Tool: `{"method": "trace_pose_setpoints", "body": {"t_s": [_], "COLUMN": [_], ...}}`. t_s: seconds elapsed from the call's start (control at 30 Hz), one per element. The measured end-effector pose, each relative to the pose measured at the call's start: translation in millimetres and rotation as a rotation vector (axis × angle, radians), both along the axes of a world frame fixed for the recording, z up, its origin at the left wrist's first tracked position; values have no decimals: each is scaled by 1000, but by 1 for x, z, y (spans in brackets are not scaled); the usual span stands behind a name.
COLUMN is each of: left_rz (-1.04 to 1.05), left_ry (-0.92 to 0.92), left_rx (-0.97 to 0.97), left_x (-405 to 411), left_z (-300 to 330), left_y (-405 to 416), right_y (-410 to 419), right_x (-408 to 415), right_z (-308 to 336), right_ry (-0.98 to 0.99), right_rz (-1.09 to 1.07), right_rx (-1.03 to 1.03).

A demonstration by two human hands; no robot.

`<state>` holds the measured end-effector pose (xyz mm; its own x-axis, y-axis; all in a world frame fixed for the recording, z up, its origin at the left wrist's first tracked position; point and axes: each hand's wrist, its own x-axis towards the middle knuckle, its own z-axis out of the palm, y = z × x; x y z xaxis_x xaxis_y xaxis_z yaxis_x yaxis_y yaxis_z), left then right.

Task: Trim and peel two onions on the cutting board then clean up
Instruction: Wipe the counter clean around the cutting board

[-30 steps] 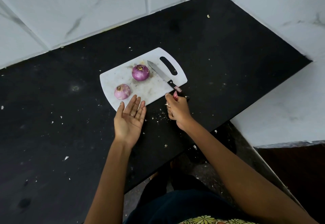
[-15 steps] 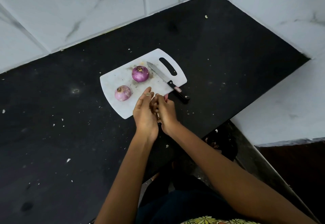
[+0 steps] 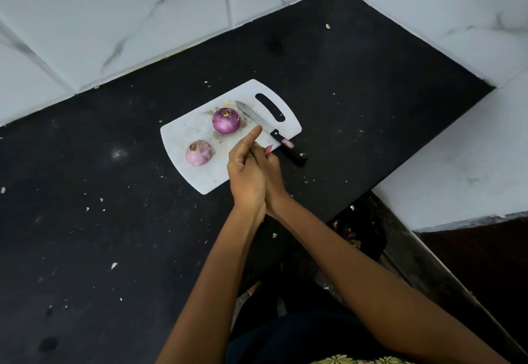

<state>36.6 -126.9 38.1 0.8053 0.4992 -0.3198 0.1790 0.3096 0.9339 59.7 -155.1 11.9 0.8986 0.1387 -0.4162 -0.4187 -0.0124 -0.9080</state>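
Two peeled purple onions lie on the white cutting board [image 3: 183, 135]: a darker one [image 3: 226, 120] near the middle and a paler one [image 3: 199, 152] at its left. A black-handled knife [image 3: 285, 144] rests along the board's right side, blade pointing away. My left hand [image 3: 245, 175] and my right hand [image 3: 275, 175] are pressed together above the board's near right corner. The left hand's fingers are stretched out, one pointing toward the blade. It covers most of the right hand's fingers, so what they hold is hidden.
The board sits on a black countertop [image 3: 371, 100] dotted with small pale onion scraps [image 3: 113, 265]. White marble-look tiled walls [image 3: 143, 20] close the back and right. The counter's front edge [image 3: 320, 222] runs just below my wrists.
A second ago my left palm lay open beside the board while my right hand picked at scraps near the knife handle. Both hands have since come together and lifted over the board's corner.
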Motion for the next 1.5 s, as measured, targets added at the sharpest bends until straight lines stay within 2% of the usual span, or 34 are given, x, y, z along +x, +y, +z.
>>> {"method": "trace_pose_setpoints", "body": {"t_s": [0.2,0.47,0.7,0.93,1.13,1.3,1.5], "left_rz": [65,64,-21,-244,-398,-427,-393], "left_ry": [-61,-111,-110,-68,4,168,374], "left_rx": [-161,-117,-156,-181,-224,-359,-361], "left_x": [-3,10,27,44,52,59,63], "left_z": [3,22,18,-10,-67,-136,-261], "left_y": [-10,-54,-137,-267,-366,-408,-419], "right_y": [-10,-49,-141,-278,-373,-415,-430], "right_x": [-4,8,19,27,28,32,27], "right_z": [16,41,42,10,-40,-119,-242], "right_ry": [-63,-35,-93,-56,-64,50,237], "right_rz": [0,-25,-176,-415,-647,-892,-919], "right_rx": [-10,23,40,30,-48,288,314]}}
